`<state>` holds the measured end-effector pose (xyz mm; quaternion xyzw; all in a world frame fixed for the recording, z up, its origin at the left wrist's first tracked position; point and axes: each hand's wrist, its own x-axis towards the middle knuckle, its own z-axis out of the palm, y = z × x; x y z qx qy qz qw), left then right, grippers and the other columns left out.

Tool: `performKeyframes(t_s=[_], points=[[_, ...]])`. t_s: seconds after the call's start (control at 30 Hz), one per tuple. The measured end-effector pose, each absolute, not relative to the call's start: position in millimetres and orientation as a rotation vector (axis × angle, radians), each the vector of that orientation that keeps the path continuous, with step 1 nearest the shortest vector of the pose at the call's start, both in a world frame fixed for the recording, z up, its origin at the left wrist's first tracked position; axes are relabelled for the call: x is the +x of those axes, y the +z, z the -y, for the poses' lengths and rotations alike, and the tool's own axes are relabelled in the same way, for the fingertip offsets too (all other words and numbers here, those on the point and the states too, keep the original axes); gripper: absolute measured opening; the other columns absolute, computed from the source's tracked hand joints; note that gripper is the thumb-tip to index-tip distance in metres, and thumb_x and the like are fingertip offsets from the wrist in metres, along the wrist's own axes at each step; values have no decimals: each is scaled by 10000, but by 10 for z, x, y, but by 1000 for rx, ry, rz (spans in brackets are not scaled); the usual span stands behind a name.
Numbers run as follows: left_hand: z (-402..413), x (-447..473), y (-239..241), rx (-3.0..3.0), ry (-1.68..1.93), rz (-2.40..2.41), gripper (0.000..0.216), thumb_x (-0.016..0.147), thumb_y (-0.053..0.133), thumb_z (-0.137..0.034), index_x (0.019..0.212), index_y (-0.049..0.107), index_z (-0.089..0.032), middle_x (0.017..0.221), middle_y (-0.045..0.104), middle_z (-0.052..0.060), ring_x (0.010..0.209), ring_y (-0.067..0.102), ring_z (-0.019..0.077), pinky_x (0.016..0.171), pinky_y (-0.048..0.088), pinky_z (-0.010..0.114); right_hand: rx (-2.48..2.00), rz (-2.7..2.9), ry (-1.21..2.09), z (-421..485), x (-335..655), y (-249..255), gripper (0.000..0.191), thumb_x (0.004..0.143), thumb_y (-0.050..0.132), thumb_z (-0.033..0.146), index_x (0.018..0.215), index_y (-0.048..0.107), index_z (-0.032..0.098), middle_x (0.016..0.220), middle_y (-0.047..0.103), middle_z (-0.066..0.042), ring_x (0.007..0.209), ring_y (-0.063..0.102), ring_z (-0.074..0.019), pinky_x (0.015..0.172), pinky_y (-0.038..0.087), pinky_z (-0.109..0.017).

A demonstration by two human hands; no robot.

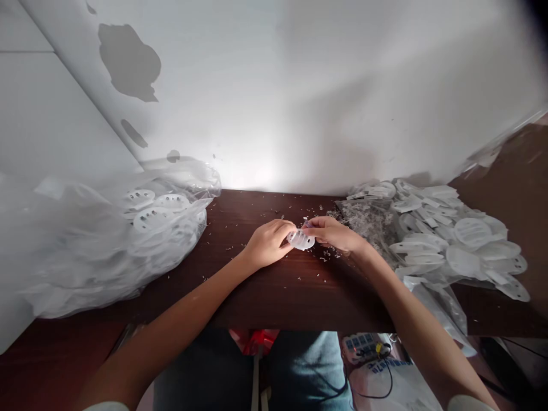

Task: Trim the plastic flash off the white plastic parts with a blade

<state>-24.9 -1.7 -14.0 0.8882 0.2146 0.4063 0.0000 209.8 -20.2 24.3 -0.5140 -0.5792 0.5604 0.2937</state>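
A small translucent white oval plastic piece with slots (302, 240) is held just above the dark table. My left hand (270, 242) is closed around its left side, thumb below and fingers on top. At its upper right edge my right hand (331, 233) is closed in a pinch, fingertips against the piece. A tiny pale bit pokes up by those fingertips; what exactly they pinch is too small to make out. Small white scraps lie scattered on the table (265, 297) around both hands.
On the left bulges a clear plastic bag (171, 251) of similar oval pieces. To the right lie a heap of oval pieces (464, 260) and a pile of tiny clear scraps (370, 222). A white wall (265, 103) rises behind. Below the table edge sits a power strip (360, 346).
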Motion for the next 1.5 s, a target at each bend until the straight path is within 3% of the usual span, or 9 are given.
performKeyframes(t_s=[0.33, 0.47, 0.63, 0.73, 0.83, 0.93, 1.03, 1.2, 1.5], points=[[34, -252, -112, 3045, 1116, -670, 156, 959, 615, -146, 1098, 661, -200, 1077, 760, 71, 969, 744, 229, 860, 598, 380, -1298, 1413, 1586, 227, 2039, 188, 264, 770, 784, 405, 832, 649, 187, 591, 383, 72, 518, 244, -81, 487, 124, -268], [22, -261, -82, 3040, 1114, -634, 145, 991, 580, -149, 1095, 662, -208, 1078, 757, 70, 959, 745, 222, 871, 590, 375, -1273, 1364, 1572, 252, 1993, 229, 280, 770, 768, 441, 832, 649, 196, 587, 341, 79, 523, 201, -87, 493, 109, -268], [67, -218, -82, 2691, 1251, -777, 162, 937, 654, -165, 1086, 633, -226, 1051, 751, 67, 926, 738, 213, 831, 590, 348, -1223, 1395, 1503, 282, 1950, 281, 378, 830, 702, 573, 758, 595, 218, 594, 382, 57, 522, 261, -106, 488, 183, -269], [119, -151, -103, 2259, 1442, -997, 317, 899, 736, -231, 1174, 579, -233, 1041, 746, 57, 882, 732, 190, 787, 594, 314, -1258, 1405, 1395, 285, 1941, 263, 477, 931, 543, 661, 756, 584, 219, 603, 440, 35, 518, 338, -122, 491, 266, -273], [114, -106, -120, 1880, 1472, -1051, 394, 884, 765, -271, 1207, 542, -230, 1090, 735, 69, 902, 736, 185, 762, 607, 299, -1302, 1498, 1190, 297, 1923, 249, 421, 979, 501, 579, 940, 681, 200, 770, 625, -19, 604, 496, -148, 546, 374, -278], [37, -100, -151, 1608, 1479, -983, 387, 887, 776, -314, 1172, 533, -217, 1107, 715, 87, 943, 738, 193, 793, 622, 323, -1296, 1736, 825, 328, 1880, 256, 326, 988, 549, 444, 1114, 722, 198, 1036, 742, -69, 868, 655, -199, 775, 492, -316], [-52, -106, -205, 1462, 1494, -897, 430, 871, 800, -360, 1157, 513, -216, 1126, 700, 87, 1004, 731, 198, 886, 618, 366, -1240, 1914, 557, 365, 1824, 250, 289, 1024, 538, 367, 1178, 720, 204, 1164, 761, -85, 1027, 691, -220, 935, 489, -341], [-85, -98, -262, 1396, 1475, -857, 508, 847, 828, -374, 1202, 499, -218, 1133, 710, 84, 1054, 726, 206, 940, 601, 379, -1359, 2018, 402, 402, 1759, 201, 275, 1046, 537, 323, 1231, 709, 213, 1107, 769, -85, 952, 707, -219, 886, 501, -327], [-43, -100, -250, 1450, 1445, -921, 421, 866, 793, -357, 1180, 557, -205, 1091, 713, 75, 993, 720, 194, 878, 599, 341, -1447, 2019, 324, 436, 1729, 198, 253, 1060, 530, 339, 1152, 733, 219, 1067, 745, -84, 932, 691, -219, 861, 494, -323]])
